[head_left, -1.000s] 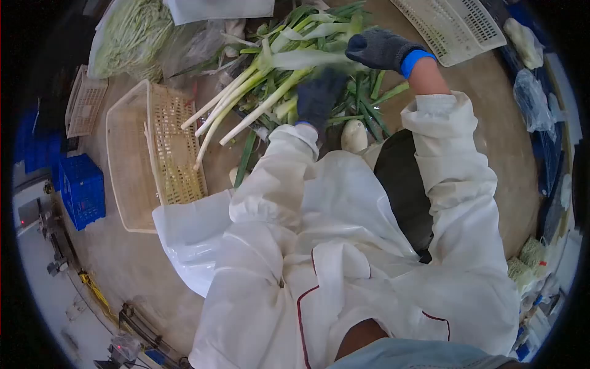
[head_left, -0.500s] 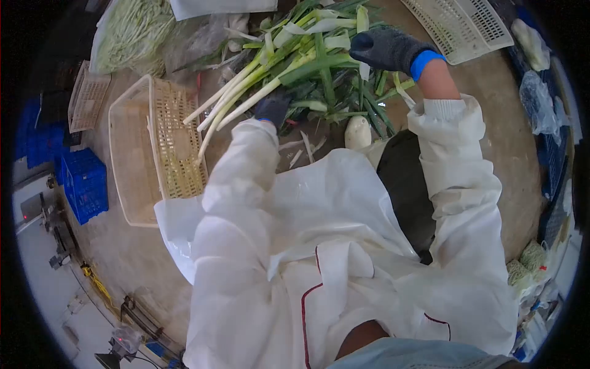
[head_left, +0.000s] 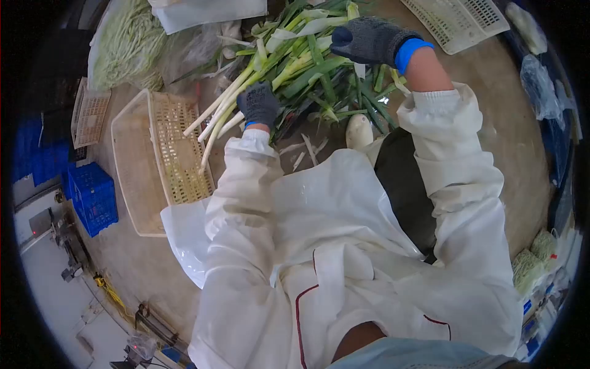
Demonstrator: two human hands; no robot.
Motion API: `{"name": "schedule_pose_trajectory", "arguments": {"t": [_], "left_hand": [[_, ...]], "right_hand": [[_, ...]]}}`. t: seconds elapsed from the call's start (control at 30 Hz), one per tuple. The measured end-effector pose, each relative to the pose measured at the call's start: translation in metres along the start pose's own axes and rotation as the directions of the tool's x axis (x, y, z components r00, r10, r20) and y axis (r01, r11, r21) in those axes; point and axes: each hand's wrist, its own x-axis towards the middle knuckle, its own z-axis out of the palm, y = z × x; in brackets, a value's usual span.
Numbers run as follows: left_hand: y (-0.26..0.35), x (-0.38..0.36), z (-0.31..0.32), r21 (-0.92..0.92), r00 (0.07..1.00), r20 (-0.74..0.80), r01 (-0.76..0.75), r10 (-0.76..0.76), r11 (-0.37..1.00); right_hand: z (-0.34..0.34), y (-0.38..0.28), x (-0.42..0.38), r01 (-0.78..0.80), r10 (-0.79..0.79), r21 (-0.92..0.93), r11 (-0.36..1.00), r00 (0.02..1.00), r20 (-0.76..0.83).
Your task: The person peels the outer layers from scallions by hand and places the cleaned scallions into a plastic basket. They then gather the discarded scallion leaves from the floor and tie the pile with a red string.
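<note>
Gripped in the left hand (head_left: 259,104), fingers curled closed around the pale lower stalks, is a bunch of green onions (head_left: 289,64). White root ends stick out past this hand to its left and hang over the near rim of a cream slatted basket (head_left: 141,163). Right hand (head_left: 369,40), also in a dark knit glove with a blue cuff, lies on the green tops of the same bunch, up and to the right of the left hand; fingers bent over the leaves, but whether they close fully on them cannot be told. Both hands are well apart along the stalks.

Loose dark green leaves (head_left: 344,104) spread on the floor between and below the 2 hands. White trimmings (head_left: 304,150) lie just below the left hand. 1 pale boot toe (head_left: 359,130) sits below the right hand, beside the leaves. Beyond the left hand, a clear bag of pale shredded greens (head_left: 126,43). Beyond the right hand, a second cream basket (head_left: 458,21). Far left of the grip, a blue crate (head_left: 92,197). White coat sleeves cover both arms.
</note>
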Motion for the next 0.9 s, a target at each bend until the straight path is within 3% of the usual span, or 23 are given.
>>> {"name": "schedule_pose_trajectory", "arguments": {"t": [0.03,0.07,0.1,0.17,0.2,0.3,0.33,0.43,0.47,0.5,0.53,0.57,0.6,0.63,0.67,0.73,0.83,0.87,0.9], "left_hand": [[0.004,0.008,-0.005,0.050,0.995,-0.052,0.091,-0.088,0.995],[0.001,0.017,0.008,-0.080,0.997,-0.078,0.014,-0.021,0.997],[-0.009,0.031,0.063,-0.152,0.917,-0.391,-0.150,0.080,0.977],[0.000,0.038,0.073,-0.224,0.991,-0.125,0.029,-0.058,0.974],[-0.005,0.041,0.068,-0.263,0.999,-0.010,0.044,-0.048,0.964],[-0.015,0.026,0.028,-0.285,0.999,-0.005,0.040,-0.043,0.958],[-0.032,0.021,0.015,-0.285,0.989,-0.137,-0.086,0.049,0.955],[-0.081,-0.010,-0.047,-0.468,0.982,-0.114,-0.186,0.150,0.864],[-0.090,-0.026,-0.077,-0.533,0.984,-0.087,-0.180,0.158,0.827],[-0.101,-0.040,-0.100,-0.594,0.984,-0.064,-0.171,0.165,0.786],[-0.128,-0.040,-0.094,-0.725,0.979,-0.082,-0.187,0.187,0.662],[-0.132,-0.055,-0.112,-0.790,0.982,-0.067,-0.160,0.175,0.592],[-0.125,-0.075,-0.138,-0.847,0.984,-0.055,-0.136,0.169,0.513],[-0.115,-0.097,-0.164,-0.896,0.985,-0.045,-0.114,0.168,0.428],[-0.104,-0.115,-0.184,-0.915,0.984,-0.040,-0.105,0.172,0.389],[-0.086,-0.134,-0.187,-0.987,0.985,-0.074,-0.094,0.159,0.128],[-0.069,-0.133,-0.170,-0.972,0.986,-0.131,-0.107,0.106,-0.208],[-0.068,-0.124,-0.160,-0.969,0.982,-0.170,-0.150,0.087,-0.195],[-0.068,-0.118,-0.153,-0.945,0.975,-0.212,-0.186,0.070,-0.270]], "right_hand": [[0.000,0.001,0.001,0.014,-0.014,0.008,1.000,1.000,-0.027],[-0.001,0.001,0.003,-0.019,0.019,0.037,0.999,1.000,-0.007],[-0.005,-0.003,0.004,-0.051,0.051,0.065,0.997,0.999,0.014],[-0.008,-0.006,0.004,-0.071,0.070,0.071,0.995,0.997,0.011],[-0.007,-0.003,0.006,-0.059,0.059,0.047,0.997,0.998,-0.017],[0.001,0.010,0.012,-0.040,0.041,0.018,0.999,0.995,-0.088],[-0.001,0.008,0.012,-0.033,0.035,0.020,0.999,0.993,-0.112],[-0.011,-0.010,0.013,-0.102,0.095,0.041,0.994,0.986,0.139],[-0.011,-0.017,0.008,-0.028,0.003,0.142,0.989,0.985,0.171],[-0.007,-0.024,0.011,-0.005,-0.041,0.122,0.993,0.926,0.375],[0.015,-0.024,0.019,0.643,-0.562,-0.311,0.700,0.765,0.315],[0.025,-0.034,0.017,0.678,-0.599,-0.293,0.674,0.734,0.320],[0.014,-0.055,0.003,0.543,-0.529,-0.016,0.840,0.825,0.199],[0.001,-0.075,-0.010,0.369,-0.415,0.286,0.884,0.902,0.118],[0.000,-0.084,-0.007,0.349,-0.395,0.306,0.886,0.913,0.103],[0.010,-0.101,0.004,0.301,-0.346,0.342,0.890,0.935,0.079],[0.023,-0.120,0.020,0.451,-0.261,0.520,0.726,0.879,-0.398],[0.024,-0.123,0.020,0.461,-0.285,0.604,0.651,0.885,-0.368],[0.013,-0.136,0.011,0.458,-0.310,0.686,0.566,0.889,-0.338]]}}
